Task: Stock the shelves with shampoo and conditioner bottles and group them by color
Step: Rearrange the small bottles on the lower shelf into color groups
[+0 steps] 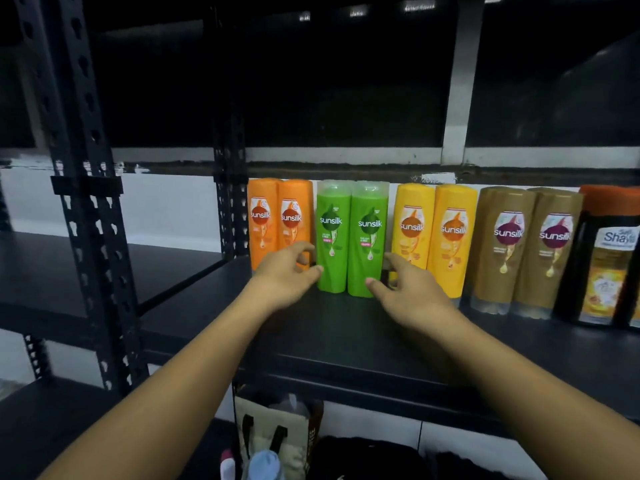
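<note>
The upright green bottles (349, 237) sit right between the left hand (287, 273) and right hand (407, 291), each seemingly pinching an outer side.

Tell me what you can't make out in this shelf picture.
Head view:
- Black bottle: cut off by right edge; label reads only "Sha".
- Orange bottles: lower parts hidden behind the left hand.
- Small print on the green bottles: too blurred.
- Bag below the shelf: contents dark, cut by bottom edge.
</note>
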{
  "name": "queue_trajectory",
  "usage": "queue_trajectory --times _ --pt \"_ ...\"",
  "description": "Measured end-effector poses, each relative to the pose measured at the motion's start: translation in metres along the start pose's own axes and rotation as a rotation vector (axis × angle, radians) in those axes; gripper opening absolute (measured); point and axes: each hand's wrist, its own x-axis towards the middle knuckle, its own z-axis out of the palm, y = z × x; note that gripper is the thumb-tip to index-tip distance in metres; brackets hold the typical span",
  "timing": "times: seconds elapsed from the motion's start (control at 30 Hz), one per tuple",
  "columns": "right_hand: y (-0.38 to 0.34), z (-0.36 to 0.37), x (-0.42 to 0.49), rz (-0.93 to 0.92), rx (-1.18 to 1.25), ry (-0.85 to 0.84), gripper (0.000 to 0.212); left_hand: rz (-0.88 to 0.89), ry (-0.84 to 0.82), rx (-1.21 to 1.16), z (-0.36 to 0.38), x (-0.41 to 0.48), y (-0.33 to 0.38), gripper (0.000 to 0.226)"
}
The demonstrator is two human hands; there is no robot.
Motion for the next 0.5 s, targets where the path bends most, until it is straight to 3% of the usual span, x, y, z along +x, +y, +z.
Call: queue_trajectory --times 0.13,0.23,0.5 --pt "-0.009 0.012 0.020 -0.067 0.002 0.209 0.064 0.086 0.146 -0.010 0.008 0.028 0.008 0.068" --pt "-0.014 0.020 0.034 -0.094 -0.022 0.305 0.078 0.157 0.248 -0.013 0.017 0.041 0.012 0.082" --pt "-0.012 0.045 0.040 -0.089 -0.189 0.337 0.103 0.237 0.285 0.168 0.044 0.052 0.006 0.114"
